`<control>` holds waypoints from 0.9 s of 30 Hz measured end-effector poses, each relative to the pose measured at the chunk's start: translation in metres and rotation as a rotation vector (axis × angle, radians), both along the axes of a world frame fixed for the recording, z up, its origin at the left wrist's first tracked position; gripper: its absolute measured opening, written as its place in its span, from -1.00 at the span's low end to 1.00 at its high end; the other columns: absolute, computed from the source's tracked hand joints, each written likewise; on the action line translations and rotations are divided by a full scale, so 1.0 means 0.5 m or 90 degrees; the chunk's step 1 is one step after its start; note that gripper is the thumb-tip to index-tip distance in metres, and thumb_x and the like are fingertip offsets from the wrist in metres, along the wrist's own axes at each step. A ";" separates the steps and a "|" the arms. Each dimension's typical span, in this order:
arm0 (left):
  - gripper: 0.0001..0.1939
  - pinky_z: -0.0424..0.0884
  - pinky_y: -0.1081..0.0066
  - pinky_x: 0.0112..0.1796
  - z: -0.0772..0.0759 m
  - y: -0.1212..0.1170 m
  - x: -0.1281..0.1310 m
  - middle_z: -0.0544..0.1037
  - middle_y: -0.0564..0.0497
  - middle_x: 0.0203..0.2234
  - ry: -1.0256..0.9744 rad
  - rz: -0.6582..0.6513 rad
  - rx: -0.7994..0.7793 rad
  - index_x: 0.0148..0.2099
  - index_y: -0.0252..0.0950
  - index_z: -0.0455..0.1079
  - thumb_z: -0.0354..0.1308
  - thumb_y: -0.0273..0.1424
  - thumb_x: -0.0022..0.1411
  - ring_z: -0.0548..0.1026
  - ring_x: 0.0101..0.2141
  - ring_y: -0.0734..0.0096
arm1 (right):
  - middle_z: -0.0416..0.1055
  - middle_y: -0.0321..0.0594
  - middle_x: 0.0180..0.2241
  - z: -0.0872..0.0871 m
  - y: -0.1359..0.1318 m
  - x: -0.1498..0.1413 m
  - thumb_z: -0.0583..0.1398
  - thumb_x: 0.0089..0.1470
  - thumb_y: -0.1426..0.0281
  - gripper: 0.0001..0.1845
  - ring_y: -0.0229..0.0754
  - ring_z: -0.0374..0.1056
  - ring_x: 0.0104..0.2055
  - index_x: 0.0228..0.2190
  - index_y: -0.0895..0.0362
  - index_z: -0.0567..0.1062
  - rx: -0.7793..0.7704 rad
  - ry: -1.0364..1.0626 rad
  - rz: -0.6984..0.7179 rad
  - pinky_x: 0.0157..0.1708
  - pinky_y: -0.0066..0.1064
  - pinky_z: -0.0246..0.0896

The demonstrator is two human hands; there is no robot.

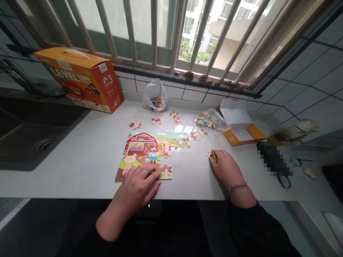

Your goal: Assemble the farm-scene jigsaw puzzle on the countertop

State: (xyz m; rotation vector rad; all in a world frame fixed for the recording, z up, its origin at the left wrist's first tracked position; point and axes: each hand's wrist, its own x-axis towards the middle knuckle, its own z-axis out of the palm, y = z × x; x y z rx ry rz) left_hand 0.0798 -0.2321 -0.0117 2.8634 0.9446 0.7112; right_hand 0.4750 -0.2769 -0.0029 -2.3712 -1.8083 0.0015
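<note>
A partly joined farm jigsaw puzzle [142, 148] lies on the white counter, showing a red barn, a farmer and animals. Over its lower edge rests my left hand [140, 182], fingers stretched flat across the joined pieces. To the right, my right hand [226, 167] pinches a small puzzle piece [214, 156] at the counter surface, partly hidden by the fingers. Loose pieces lie above the puzzle: a pink-and-white one [135, 124], a brown-patched one [156, 121] and a small pair [175, 117]. More loose pieces [198, 134] sit between the puzzle and the open box.
Against the back wall stand an orange puzzle box [88, 80] and an opened plastic bag [155, 96] of pieces. A second bag [210, 119] lies beside an open orange-and-white box [243, 135]. A sink [24, 132] is at left; a blurred dark object [276, 159] lies right.
</note>
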 end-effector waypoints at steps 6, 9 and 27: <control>-0.67 0.33 0.06 0.05 0.006 -0.001 -0.002 0.62 -0.07 0.22 0.009 -0.089 0.024 0.29 -0.17 0.51 0.06 -0.37 0.62 0.53 0.15 0.05 | 0.59 0.05 0.00 0.029 0.038 -0.021 0.38 0.25 0.32 -0.46 0.02 0.53 -0.04 0.20 0.23 0.57 -0.023 0.127 0.052 0.00 -0.24 0.36; -0.67 0.33 0.08 0.07 0.006 -0.003 0.002 0.63 -0.01 0.24 0.007 -0.119 0.023 0.28 -0.18 0.51 0.04 -0.39 0.63 0.55 0.16 0.10 | 0.61 -0.09 -0.17 0.045 0.060 -0.040 0.36 0.25 0.28 -0.59 -0.07 0.49 -0.21 0.09 0.14 0.67 -0.025 0.212 0.111 -0.16 -0.28 0.31; -0.75 0.40 0.10 0.04 0.012 -0.017 0.031 0.66 -0.09 0.16 -0.022 -0.072 -0.006 0.18 -0.23 0.56 0.17 -0.38 0.56 0.56 0.10 0.08 | 0.54 -0.27 -0.25 0.000 0.105 -0.124 0.55 0.03 0.10 -0.28 -0.23 0.55 -0.31 0.13 0.13 0.55 -0.189 0.900 0.181 -0.32 -0.42 0.46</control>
